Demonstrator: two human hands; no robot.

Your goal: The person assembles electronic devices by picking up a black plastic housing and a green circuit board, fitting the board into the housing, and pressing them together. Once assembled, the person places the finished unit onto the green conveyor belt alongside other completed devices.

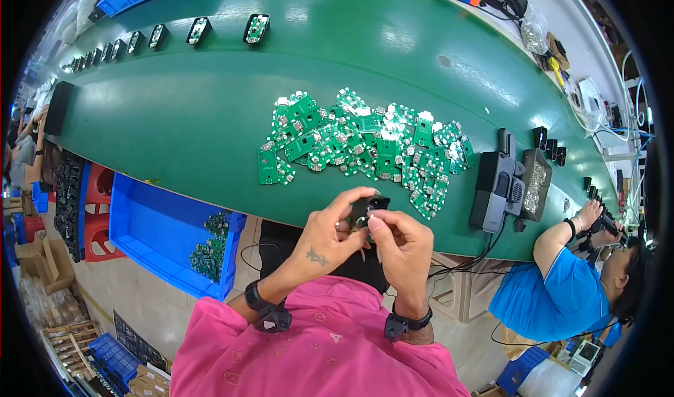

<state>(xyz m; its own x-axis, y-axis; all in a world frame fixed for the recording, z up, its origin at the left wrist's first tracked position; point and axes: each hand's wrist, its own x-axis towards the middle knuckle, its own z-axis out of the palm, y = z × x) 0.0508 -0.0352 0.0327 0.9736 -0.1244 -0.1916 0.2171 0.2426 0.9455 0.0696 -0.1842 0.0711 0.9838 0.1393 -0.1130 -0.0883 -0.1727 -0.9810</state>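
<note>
My left hand (327,241) is closed around a small black plastic housing (377,203), held just over the table's near edge. My right hand (405,246) is closed in a pinch, its thumb and forefinger right against the near side of the housing. Something small and pale shows between the fingertips, too small to name. Just beyond my hands, a loose pile of green circuit boards (302,146) spreads across the green table (210,123). Boards lie overlapping at several angles, some with silvery parts facing up.
Black housings with boards inside (257,29) form a row along the far left. Right of the pile stand a grey-black device (491,190) with cables and a box of small parts (537,185). A blue bin (165,232) sits below left. A co-worker in blue (562,295) works at right.
</note>
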